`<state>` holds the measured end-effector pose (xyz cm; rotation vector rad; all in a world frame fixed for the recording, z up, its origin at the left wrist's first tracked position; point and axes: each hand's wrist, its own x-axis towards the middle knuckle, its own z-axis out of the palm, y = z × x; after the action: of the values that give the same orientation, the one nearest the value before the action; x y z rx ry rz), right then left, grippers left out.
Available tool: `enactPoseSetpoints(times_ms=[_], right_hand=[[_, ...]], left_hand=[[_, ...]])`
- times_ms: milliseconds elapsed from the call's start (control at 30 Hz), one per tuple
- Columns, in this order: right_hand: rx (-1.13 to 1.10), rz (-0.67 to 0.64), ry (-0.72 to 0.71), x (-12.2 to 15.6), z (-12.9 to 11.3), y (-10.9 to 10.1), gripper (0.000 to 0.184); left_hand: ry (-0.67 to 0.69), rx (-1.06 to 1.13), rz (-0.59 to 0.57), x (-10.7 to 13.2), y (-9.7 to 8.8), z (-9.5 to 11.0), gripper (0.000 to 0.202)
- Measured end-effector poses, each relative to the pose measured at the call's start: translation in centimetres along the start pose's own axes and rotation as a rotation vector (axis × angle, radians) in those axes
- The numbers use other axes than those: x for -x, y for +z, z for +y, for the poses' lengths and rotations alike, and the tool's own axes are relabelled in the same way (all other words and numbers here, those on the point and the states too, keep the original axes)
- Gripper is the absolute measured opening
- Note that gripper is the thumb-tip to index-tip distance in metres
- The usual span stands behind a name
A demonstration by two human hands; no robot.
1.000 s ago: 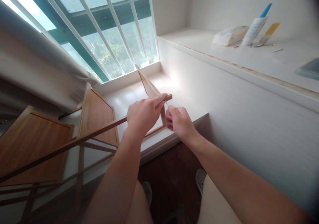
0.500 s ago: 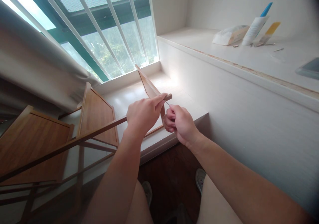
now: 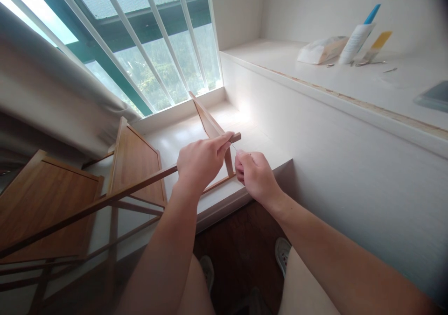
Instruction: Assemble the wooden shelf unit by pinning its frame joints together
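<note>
A long wooden bar (image 3: pixel 143 181) slants across from the lower left, part of a wooden shelf frame. Close to its far end, my left hand (image 3: pixel 201 158) is wrapped round it. My right hand (image 3: pixel 257 172) is closed in a pinch on a thin metal rod (image 3: pixel 234 146), which looks like a hex key. The rod reaches up to the bar beside my left fingertips; its tip is hidden there. Behind my hands stands a wooden panel (image 3: pixel 207 118) of the frame. Two more wooden panels, one nearer (image 3: pixel 56 203) and one farther (image 3: pixel 136 161), stand to the left.
On the white ledge (image 3: pixel 280 63) at right are a plastic bag (image 3: pixel 320 50), a white tube with a blue cap (image 3: pixel 355 44), a yellow-handled brush (image 3: pixel 380 42) and small metal pieces. A barred window (image 3: pixel 154 39) and a curtain (image 3: pixel 52 81) lie ahead. Dark floor (image 3: pixel 241 245) shows below.
My right hand has turned and its fingers have shifted slightly on the metal rod. My left hand and the wooden bar stay almost in place.
</note>
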<state>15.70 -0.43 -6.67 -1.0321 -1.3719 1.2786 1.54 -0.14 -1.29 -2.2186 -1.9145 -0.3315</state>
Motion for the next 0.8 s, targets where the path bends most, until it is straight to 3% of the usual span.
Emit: enactPoseSetpoints(times_ms=[200,600,800], right_hand=[[0.344,-0.044,-0.091,-0.4,-0.2,-0.9,0.051],[0.842,-0.114,-0.225,-1.3,-1.1,-2.5,0.044],[0.865,-0.104,-0.235,-1.4,-1.4,-2.3,0.042]], left_hand=[[-0.011,0.001,-0.002,-0.1,0.0,0.1,0.038],[-0.026,0.009,-0.027,-0.1,-0.3,0.3,0.039],[-0.042,0.024,-0.045,0.0,-0.5,0.5,0.039]])
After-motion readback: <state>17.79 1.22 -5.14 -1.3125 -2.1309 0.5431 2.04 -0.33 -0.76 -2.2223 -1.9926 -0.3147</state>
